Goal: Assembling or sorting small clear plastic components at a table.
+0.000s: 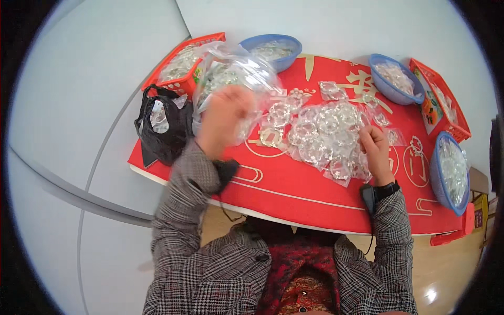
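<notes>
A heap of small clear packets [323, 131], with pale beaded loops that look like bracelets inside, covers the middle of the red table. My left hand [227, 119], smeared by motion, is raised in front of a large clear plastic bag [257, 73] holding more packets. Whether its fingers grip anything does not show. At the heap's right edge is my right hand [377, 152], closed with thumb and fingers together; what they hold, if anything, is hidden. To its right lies a loose beaded loop [416, 145].
A black plastic bag [170, 139] stands at the table's left, below a red basket [186, 84]. Blue basins sit at the back [294, 60], back right [396, 97] and right edge [437, 168]. Another red basket [462, 131] is at the far right.
</notes>
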### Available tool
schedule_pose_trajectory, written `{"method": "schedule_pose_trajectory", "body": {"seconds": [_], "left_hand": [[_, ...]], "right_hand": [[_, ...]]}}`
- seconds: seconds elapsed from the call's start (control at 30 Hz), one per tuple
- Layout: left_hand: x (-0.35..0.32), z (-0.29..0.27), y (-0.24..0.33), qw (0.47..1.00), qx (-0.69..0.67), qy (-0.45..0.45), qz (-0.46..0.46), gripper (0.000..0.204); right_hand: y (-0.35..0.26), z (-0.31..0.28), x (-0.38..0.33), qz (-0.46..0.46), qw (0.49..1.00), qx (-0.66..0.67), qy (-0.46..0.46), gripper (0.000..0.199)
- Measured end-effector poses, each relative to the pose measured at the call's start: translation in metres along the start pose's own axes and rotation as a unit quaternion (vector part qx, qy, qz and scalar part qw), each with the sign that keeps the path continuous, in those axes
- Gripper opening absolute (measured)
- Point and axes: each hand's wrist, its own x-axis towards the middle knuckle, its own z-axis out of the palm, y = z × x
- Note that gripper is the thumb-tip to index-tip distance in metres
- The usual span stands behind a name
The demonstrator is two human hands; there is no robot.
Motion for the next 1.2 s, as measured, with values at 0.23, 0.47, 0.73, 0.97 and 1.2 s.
{"method": "schedule_pose_trajectory", "body": {"seconds": [0.23, 0.47, 0.73, 0.97, 1.2], "left_hand": [[0.085, -0.098, 0.068, 0.988, -0.004, 0.106, 0.108, 0.014], [-0.005, 0.034, -0.027, 0.995, 0.049, -0.046, -0.067, 0.009], [0.005, 0.023, -0.108, 0.992, -0.111, 0.052, -0.026, 0.011], [0.001, 0.012, -0.105, 0.984, 0.002, 0.172, 0.038, 0.014], [0.003, 0.004, -0.112, 0.985, -0.069, 0.158, 0.009, 0.025]], "right_hand": [[-0.004, 0.002, 0.001, -0.002, 1.000, 0.011, -0.022, 0.018], [0.000, 0.001, 0.000, 0.004, 0.999, -0.031, -0.001, 0.019], [0.004, 0.003, 0.004, 0.009, 1.000, -0.024, -0.015, 0.018], [0.004, 0.007, -0.003, -0.003, 0.997, -0.066, -0.036, 0.016], [-0.037, 0.049, 0.002, -0.086, 0.956, -0.232, -0.157, 0.011]]}}
